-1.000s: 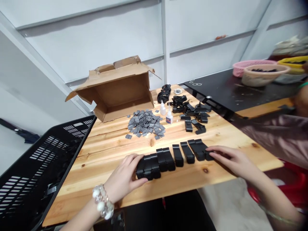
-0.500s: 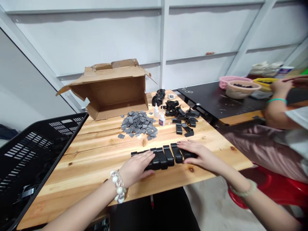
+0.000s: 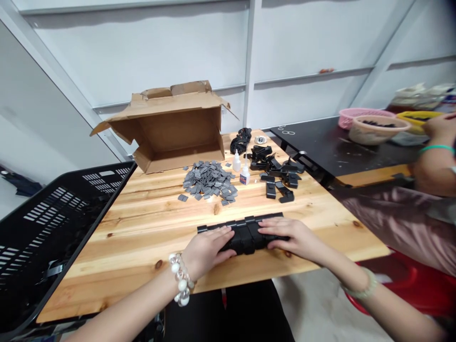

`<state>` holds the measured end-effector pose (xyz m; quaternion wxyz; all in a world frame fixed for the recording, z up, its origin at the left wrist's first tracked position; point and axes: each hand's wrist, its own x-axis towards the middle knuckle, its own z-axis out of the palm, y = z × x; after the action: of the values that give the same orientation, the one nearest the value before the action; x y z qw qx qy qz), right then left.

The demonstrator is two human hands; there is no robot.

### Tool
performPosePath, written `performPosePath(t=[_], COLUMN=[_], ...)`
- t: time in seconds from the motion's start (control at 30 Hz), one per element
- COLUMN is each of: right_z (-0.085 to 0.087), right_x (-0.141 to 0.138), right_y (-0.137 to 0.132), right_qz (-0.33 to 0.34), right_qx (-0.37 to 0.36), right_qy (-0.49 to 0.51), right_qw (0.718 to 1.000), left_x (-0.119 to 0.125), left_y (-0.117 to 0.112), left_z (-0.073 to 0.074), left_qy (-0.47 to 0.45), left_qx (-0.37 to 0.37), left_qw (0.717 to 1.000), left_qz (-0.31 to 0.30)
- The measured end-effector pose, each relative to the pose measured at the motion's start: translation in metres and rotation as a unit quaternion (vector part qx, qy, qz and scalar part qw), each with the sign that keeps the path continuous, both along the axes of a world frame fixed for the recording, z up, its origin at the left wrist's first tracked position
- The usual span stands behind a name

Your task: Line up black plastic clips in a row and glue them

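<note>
Black plastic pieces (image 3: 245, 239) lie side by side in a close row near the front edge of our counter (image 3: 142, 237). Our left hand (image 3: 207, 249) curves half-open over the row's left end and our right hand (image 3: 294, 236) lies likewise over the right end, thumbs apart from fingers, though we cannot tell whether either grips or merely presses.

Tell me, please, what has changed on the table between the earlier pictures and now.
The right hand has moved left, toward the left hand, closing the visible gaps in the row of black parts. Both hands now lie over the row. The grey pieces, bottles, loose black parts and cardboard box look unmoved.
</note>
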<state>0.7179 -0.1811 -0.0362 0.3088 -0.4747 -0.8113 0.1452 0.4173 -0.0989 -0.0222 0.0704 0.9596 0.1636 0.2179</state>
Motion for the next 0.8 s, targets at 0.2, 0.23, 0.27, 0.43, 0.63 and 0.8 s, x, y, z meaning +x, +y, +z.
performPosePath(t=[0.2,0.23,0.27,0.43,0.63,0.8], right_z=[-0.001,-0.001,-0.002,0.000,0.003,0.010], right_x=[0.003,0.004,0.006,0.015,0.019,0.028], right_y=[-0.006,-0.008,-0.010,-0.019,-0.021,-0.025], right_qz=[-0.018,-0.018,-0.018,-0.018,-0.013,-0.095], right_qx=[0.005,0.009,0.013,0.027,0.004,-0.069], right_qy=[0.038,0.048,0.057,0.076,0.106,0.141], right_qw=[0.999,0.999,0.998,0.997,0.994,0.983], left_x=[0.011,0.014,0.016,0.028,0.031,0.027], left_y=[-0.006,-0.008,-0.010,-0.021,-0.025,-0.029], left_z=[-0.001,-0.001,0.000,0.000,-0.002,0.013], left_qy=[-0.023,-0.025,-0.028,-0.054,-0.070,-0.075], left_qx=[-0.085,-0.100,-0.114,-0.155,-0.135,-0.101], left_qw=[0.996,0.994,0.993,0.986,0.988,0.992], left_qz=[0.021,0.026,0.031,0.024,0.007,0.004])
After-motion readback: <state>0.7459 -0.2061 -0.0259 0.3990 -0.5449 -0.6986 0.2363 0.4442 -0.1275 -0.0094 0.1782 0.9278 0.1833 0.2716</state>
